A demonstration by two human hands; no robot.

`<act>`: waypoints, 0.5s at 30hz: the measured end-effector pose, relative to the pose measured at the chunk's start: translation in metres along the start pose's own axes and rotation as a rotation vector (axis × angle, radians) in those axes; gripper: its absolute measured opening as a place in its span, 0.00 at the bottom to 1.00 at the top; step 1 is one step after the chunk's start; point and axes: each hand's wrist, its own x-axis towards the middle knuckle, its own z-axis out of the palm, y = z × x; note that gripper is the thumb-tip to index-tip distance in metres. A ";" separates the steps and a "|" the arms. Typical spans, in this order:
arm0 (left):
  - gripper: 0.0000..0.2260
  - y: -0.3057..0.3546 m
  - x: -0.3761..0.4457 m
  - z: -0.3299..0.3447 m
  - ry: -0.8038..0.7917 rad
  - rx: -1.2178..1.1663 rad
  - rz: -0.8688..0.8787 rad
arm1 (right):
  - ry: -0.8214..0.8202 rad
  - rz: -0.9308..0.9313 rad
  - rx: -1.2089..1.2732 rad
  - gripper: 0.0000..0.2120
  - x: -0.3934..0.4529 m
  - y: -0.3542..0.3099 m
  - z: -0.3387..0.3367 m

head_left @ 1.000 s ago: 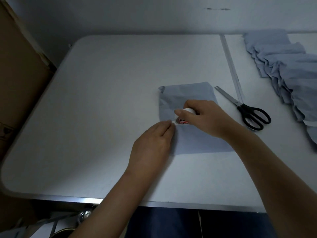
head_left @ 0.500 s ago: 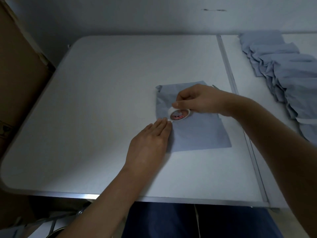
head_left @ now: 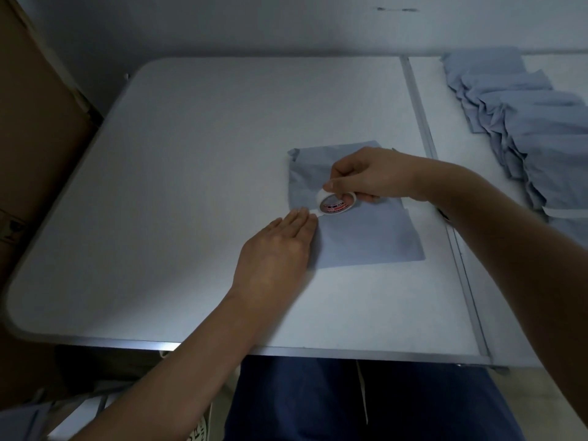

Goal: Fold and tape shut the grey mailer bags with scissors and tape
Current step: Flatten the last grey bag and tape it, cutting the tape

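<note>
Pinching small white tape roll [head_left: 336, 202] in my right hand [head_left: 370, 175] grip above flat grey plastic mailer bag [head_left: 366, 237] on white surface [head_left: 206, 154]; left hand [head_left: 276, 249] released, fingers flat on the bag's left edge.

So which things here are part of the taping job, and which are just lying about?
In the job:
- grey mailer bag, flat on the table
- tape roll, held in the right hand
- left hand, fingers flat on the bag's left edge
- pile of grey bags, far right

Lying about:
- cardboard box, far left
</note>
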 end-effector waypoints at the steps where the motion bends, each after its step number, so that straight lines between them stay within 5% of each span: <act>1: 0.21 0.000 0.000 0.000 0.007 0.000 0.003 | 0.004 0.000 -0.008 0.15 -0.001 0.001 0.000; 15: 0.21 0.000 0.000 0.001 0.005 -0.006 -0.002 | 0.022 0.012 -0.246 0.14 -0.012 0.005 -0.010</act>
